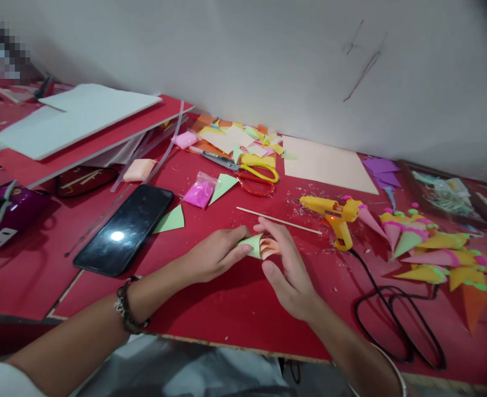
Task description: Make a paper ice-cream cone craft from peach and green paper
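Near the table's front, my left hand [216, 256] pinches a light green paper cone [251, 246] between thumb and fingers. A peach-coloured curl [269, 247] shows at the cone's wide end, which faces right. My right hand [290, 275] is beside that end, its thumb and index finger spread apart around it. Whether its fingertips touch the cone I cannot tell. Just beyond the hands lies a thin wooden stick [278, 220]. Farther right, a yellow hot glue gun [330, 212] rests on the red table [235, 314], with an orange light on its body.
Left of the hands lie a black phone [123, 229] and green paper pieces [172, 219]. Behind are a pink packet [201, 190], scissors [257, 173] and paper scraps [235, 139]. Finished paper cones [437, 251] are heaped at right, near the glue gun's black cord [386, 300].
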Tool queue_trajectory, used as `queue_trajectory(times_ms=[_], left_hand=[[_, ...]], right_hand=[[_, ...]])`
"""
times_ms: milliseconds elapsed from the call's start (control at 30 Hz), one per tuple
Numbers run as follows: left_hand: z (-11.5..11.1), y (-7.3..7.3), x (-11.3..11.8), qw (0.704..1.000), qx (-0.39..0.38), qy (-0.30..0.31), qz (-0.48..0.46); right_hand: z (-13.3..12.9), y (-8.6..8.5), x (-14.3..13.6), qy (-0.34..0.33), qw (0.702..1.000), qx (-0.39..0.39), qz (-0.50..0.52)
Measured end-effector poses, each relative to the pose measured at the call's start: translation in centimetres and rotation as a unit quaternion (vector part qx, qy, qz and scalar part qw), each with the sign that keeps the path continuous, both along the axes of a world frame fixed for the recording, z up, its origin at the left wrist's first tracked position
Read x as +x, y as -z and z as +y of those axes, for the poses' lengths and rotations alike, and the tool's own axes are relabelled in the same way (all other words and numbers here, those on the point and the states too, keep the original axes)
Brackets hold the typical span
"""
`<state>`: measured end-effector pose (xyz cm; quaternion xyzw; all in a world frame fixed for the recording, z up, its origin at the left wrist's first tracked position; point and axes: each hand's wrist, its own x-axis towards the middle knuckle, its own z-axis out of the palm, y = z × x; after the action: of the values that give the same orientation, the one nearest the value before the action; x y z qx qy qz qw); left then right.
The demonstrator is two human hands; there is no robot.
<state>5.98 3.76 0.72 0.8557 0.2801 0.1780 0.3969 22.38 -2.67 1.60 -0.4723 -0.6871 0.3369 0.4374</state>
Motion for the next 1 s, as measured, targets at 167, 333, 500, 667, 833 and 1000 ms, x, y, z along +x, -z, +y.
queue_trajectory(times_ms=[167, 333, 500, 667, 833, 1000], left_hand=[[-0.2, 0.1, 0.1, 0.995, -0.085, 0.026, -0.046], [-0.5, 0.0, 0.4, 0.992, -0.115, 0.041, -0.008], [-0.6, 0.1, 0.6, 0.994, -0.087, 0.072, -0.011], [-0.5, 0.0, 1.0, 0.991, -0.064, 0.088, -0.077], [-0.6, 0.0, 1.0, 0.992, -0.093, 0.025, -0.087], [-0.7, 0.2, 0.9, 0.988, -0.117, 0.015, -0.101]], right_hand=[[0.1, 0.2, -0.3, 0.017, 0.992, -0.023, 0.126], [0.2, 0.1, -0.4, 0.023, 0.984, -0.019, 0.174], [-0.1, 0.0, -0.2, -0.014, 0.99, -0.007, 0.141], [-0.3, 0.1, -0.3, -0.071, 0.991, 0.015, 0.111], [0.1, 0.4, -0.5, -0.058, 0.981, -0.009, 0.186], [0.4, 0.7, -0.4, -0.042, 0.969, -0.106, 0.221]])
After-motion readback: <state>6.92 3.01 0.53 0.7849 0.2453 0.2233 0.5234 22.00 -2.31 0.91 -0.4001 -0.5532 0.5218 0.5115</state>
